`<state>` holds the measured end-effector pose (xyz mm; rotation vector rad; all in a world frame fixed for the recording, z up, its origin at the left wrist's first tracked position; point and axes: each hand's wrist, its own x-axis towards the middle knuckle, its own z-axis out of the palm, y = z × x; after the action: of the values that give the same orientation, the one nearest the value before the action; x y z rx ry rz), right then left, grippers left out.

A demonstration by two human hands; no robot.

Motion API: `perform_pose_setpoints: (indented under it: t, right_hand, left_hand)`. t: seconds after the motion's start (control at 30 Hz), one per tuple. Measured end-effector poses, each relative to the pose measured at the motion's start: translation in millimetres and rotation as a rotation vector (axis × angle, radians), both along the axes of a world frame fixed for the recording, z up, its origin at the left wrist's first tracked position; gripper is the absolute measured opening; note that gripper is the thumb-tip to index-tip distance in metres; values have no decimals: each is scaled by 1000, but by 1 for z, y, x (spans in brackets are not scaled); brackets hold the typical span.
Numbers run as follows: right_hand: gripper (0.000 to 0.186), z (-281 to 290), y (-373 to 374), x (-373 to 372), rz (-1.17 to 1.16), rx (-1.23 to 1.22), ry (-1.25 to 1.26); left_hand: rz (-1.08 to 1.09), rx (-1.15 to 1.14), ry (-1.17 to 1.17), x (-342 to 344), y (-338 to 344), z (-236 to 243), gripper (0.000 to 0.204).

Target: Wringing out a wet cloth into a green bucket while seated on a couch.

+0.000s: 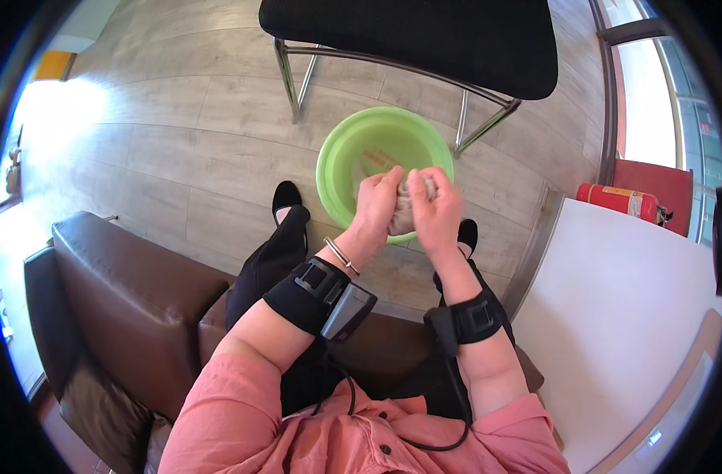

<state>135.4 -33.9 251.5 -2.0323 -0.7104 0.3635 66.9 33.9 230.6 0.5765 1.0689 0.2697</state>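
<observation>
Plainly, both hands were clenched on one pale, bunched cloth (408,207) directly above the green basin (380,142), which sat on the wooden floor (179,134) between the person's black shoes. The left hand (377,204) gripped the cloth's left side and the right hand (437,212) its right side, knuckles close together, so each grip was closed on the same wad with nothing released. The cloth hung over the near rim of the basin rather than down inside it; whether it dripped could not be told.

The step in hand looked like wringing or rubbing the cloth. To do it well, I judged the wad should have been kept over the middle of the basin, not over its near rim, so that whatever ran out fell inside and not onto the floor or the shoes. The two grips should have twisted against each other, wrists turning opposite ways, with the cloth held short between them.

Behind the basin stood a black-seated chair (424,39) on metal legs. To the right of the basin were a white bench (629,316) and, beyond it, a red fire extinguisher (618,199). On the near side of the basin, the person sat on a brown leather sofa (124,300), with black straps on both forearms.
</observation>
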Motion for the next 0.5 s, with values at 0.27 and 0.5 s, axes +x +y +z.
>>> perform_pose_setpoints:
  t: [0.27, 0.5]
  right_hand:
    - [24, -17, -6, -6, 47, 55, -205]
    - [37, -36, -9, 25, -99, -16, 42]
  left_hand:
    - [82, -199, -93, 5, -23, 9, 23]
    - [-239, 72, 92, 5, -3, 22, 22]
